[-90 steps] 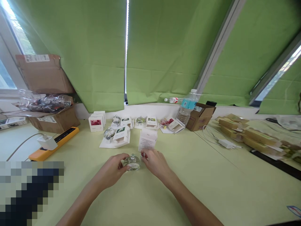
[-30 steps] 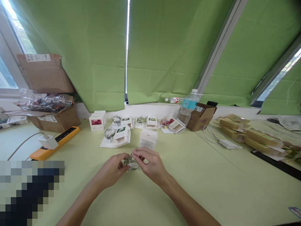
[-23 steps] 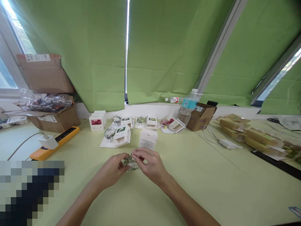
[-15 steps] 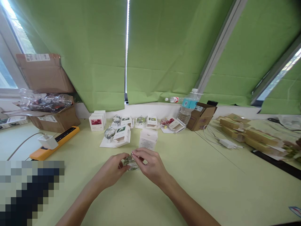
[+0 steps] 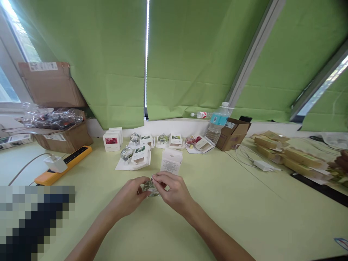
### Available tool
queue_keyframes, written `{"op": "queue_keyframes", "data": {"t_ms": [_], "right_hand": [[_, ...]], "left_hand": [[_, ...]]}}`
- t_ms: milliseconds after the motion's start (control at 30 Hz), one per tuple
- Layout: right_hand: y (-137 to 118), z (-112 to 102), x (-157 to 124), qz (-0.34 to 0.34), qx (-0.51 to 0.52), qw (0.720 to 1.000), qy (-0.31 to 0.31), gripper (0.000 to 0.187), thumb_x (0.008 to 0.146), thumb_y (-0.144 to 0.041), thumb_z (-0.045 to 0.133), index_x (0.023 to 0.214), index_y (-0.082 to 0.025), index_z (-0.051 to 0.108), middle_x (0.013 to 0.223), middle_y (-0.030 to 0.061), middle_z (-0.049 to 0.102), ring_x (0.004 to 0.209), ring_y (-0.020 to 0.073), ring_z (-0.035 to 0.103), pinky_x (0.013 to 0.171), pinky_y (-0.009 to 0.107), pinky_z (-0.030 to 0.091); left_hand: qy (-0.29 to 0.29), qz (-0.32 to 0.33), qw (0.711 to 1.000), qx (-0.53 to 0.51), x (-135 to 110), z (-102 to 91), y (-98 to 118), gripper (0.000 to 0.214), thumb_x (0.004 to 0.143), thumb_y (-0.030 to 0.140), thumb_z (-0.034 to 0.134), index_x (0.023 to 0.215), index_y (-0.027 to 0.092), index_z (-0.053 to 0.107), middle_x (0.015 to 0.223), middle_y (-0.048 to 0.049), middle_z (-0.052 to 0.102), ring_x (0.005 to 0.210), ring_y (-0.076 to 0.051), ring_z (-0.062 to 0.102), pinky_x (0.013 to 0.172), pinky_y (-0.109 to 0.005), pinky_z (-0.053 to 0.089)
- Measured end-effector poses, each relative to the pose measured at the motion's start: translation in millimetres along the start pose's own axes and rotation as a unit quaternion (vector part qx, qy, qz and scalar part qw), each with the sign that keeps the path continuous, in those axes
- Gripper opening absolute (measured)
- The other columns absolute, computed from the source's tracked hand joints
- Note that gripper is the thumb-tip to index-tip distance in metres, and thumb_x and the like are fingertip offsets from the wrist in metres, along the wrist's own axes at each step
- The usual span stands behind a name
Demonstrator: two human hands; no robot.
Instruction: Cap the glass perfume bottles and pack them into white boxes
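A small round clear glass bottle (image 5: 151, 188) stands on the pale green table (image 5: 244, 203) in front of me. My left hand (image 5: 130, 197) curls round its left side and steadies it. My right hand (image 5: 172, 192) reaches over it, its fingers pinched on the small stopper at the bottle's top; most of the bottle is hidden by my fingers. Right behind my hands a white box (image 5: 170, 162) with printed text stands upright.
Further back stand several small white boxes (image 5: 111, 141) and glass bottles (image 5: 126, 153) on open cards. A water bottle (image 5: 216, 125) and cardboard box (image 5: 232, 135) stand at the right, an orange power strip (image 5: 63, 163) and open carton (image 5: 58, 134) at the left, flat packets (image 5: 288, 154) far right.
Three seconds ago my right hand rested beside the bottle near the white box; it has since moved over the bottle's top and pinched there. Little has shifted in the last second.
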State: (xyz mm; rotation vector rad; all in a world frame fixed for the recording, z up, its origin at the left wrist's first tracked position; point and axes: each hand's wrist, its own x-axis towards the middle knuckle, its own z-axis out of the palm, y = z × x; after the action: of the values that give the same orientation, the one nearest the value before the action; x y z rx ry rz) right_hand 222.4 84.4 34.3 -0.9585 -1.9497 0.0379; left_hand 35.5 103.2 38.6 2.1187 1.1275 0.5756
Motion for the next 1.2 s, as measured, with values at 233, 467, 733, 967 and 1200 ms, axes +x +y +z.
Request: {"op": "queue_keyframes", "data": {"t_ms": [233, 467, 733, 967, 1200], "right_hand": [[-1.1, 1.2, -0.8, 0.012, 0.002, 1.000, 0.003, 0.017, 0.089, -0.017, 0.053, 0.091, -0.021, 0.069, 0.088, 0.0057, 0.070, 0.066, 0.0129, 0.063, 0.059, 0.023, 0.051], [-2.8, 3.0, -1.2, 0.020, -0.005, 1.000, 0.011, 0.017, 0.090, -0.019, 0.052, 0.091, -0.021, 0.069, 0.086, 0.0056, 0.070, 0.061, 0.0122, 0.061, 0.055, 0.023, 0.049], [-3.9, 7.6, -4.8, 0.011, -0.036, 0.999, 0.017, 0.018, 0.090, -0.017, 0.050, 0.093, -0.020, 0.068, 0.087, 0.0065, 0.070, 0.062, 0.0134, 0.062, 0.054, 0.024, 0.049], [-4.4, 8.8, -5.4, 0.012, -0.037, 0.999, 0.024, 0.016, 0.090, -0.018, 0.051, 0.092, -0.021, 0.066, 0.084, 0.0054, 0.070, 0.060, 0.0128, 0.060, 0.054, 0.024, 0.049], [-1.8, 0.8, -3.1, 0.040, -0.010, 0.999, -0.015, 0.013, 0.091, -0.023, 0.053, 0.096, -0.022, 0.064, 0.088, 0.0035, 0.070, 0.059, 0.0113, 0.059, 0.058, 0.023, 0.050]], "left_hand": [[-0.001, 0.000, 1.000, -0.001, -0.3, -0.8, 2.3, 0.019, 0.085, 0.030, 0.047, 0.099, 0.024, 0.058, 0.080, 0.0006, 0.065, 0.064, -0.016, 0.057, 0.060, -0.025, 0.040], [0.002, 0.000, 1.000, 0.007, -0.6, -0.4, 4.1, 0.021, 0.085, 0.030, 0.047, 0.100, 0.023, 0.059, 0.081, -0.0006, 0.065, 0.065, -0.016, 0.057, 0.061, -0.026, 0.041], [0.000, -0.001, 1.000, -0.004, -0.3, -0.3, 3.1, 0.021, 0.084, 0.030, 0.047, 0.100, 0.024, 0.059, 0.080, 0.0003, 0.065, 0.065, -0.016, 0.057, 0.060, -0.026, 0.040], [0.001, -0.004, 1.000, 0.000, -1.2, -0.6, 5.8, 0.025, 0.084, 0.031, 0.047, 0.105, 0.023, 0.059, 0.077, 0.0000, 0.065, 0.063, -0.016, 0.056, 0.060, -0.026, 0.041], [-0.001, 0.001, 1.000, -0.003, -0.6, -0.9, 6.3, 0.024, 0.085, 0.031, 0.046, 0.104, 0.025, 0.059, 0.083, -0.0002, 0.066, 0.065, -0.016, 0.057, 0.061, -0.026, 0.041]]}}
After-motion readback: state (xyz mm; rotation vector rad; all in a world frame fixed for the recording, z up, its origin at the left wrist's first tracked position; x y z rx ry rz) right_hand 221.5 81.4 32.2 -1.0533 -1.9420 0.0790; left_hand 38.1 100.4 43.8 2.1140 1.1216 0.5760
